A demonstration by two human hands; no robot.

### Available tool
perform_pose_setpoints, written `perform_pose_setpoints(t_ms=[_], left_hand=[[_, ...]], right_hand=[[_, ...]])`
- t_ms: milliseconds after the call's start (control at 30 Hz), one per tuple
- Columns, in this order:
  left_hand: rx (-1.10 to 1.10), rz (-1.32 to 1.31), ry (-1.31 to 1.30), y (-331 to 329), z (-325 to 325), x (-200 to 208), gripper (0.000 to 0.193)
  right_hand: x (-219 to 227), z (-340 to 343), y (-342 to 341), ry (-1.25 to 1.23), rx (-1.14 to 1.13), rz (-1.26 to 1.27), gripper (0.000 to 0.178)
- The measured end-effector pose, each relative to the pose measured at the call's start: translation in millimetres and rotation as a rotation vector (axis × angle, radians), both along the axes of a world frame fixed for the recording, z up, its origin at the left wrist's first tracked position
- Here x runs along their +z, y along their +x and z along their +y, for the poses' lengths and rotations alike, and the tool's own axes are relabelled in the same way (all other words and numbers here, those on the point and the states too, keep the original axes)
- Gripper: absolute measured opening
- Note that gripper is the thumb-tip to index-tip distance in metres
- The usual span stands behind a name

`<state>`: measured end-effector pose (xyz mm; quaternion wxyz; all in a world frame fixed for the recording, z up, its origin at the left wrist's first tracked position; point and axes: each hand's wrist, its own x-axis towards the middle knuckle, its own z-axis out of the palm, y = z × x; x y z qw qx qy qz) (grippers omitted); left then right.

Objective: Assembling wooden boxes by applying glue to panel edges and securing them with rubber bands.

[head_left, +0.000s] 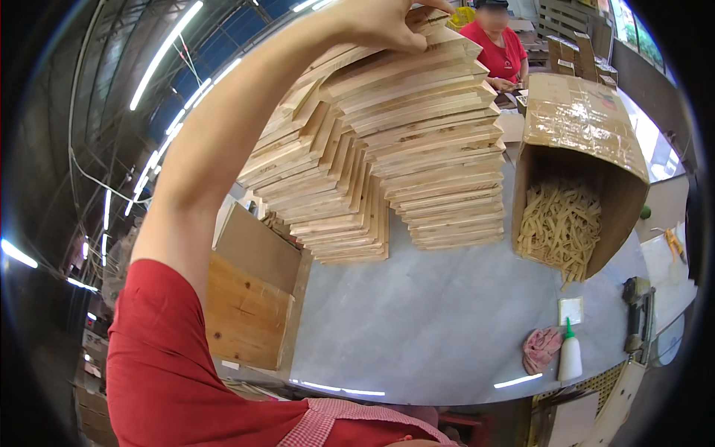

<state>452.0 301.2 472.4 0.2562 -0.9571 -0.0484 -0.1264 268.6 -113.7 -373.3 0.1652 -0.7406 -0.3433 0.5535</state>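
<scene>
My left arm reaches up over two tall stacks of pale wooden boards. The left hand [383, 24] is at the top of the right stack [439, 149], its thumb and a finger around the end of a top wooden board [436, 21]; part of the hand is cut off by the upper edge. The left stack [328, 194] stands close beside it, its boards laid unevenly with their ends stepping out. My right hand is not in view.
A cardboard box [581, 112] on its side holds many pale strips [562, 223], some spilling onto the grey table [417, 320]. A green-tipped white bottle [570, 357], a pink cloth [541, 349] and a nail gun [637, 313] lie rightward. A person in red [495, 56] sits beyond.
</scene>
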Motion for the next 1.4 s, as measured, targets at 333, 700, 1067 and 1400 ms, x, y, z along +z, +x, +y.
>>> perform_pose_setpoints(t_ms=[333,700,1067,1400], left_hand=[[-0.278,-0.516,0.095,-110,-29,-64,0.074],[-0.331,-1.178,-0.509,-214,-120,-90,0.024],[0.043,-1.944,-1.700,-403,-249,-316,0.058],[0.324,-2.186,-2.203,-423,-292,-508,0.053]], right_hand=[[57,-72,91,-0.059,-0.156,-0.138,0.045],[134,-79,171,0.262,-0.210,-0.528,0.032],[256,-63,147,0.746,-0.242,-0.174,0.020],[357,32,118,1.250,-0.167,-0.273,0.018]])
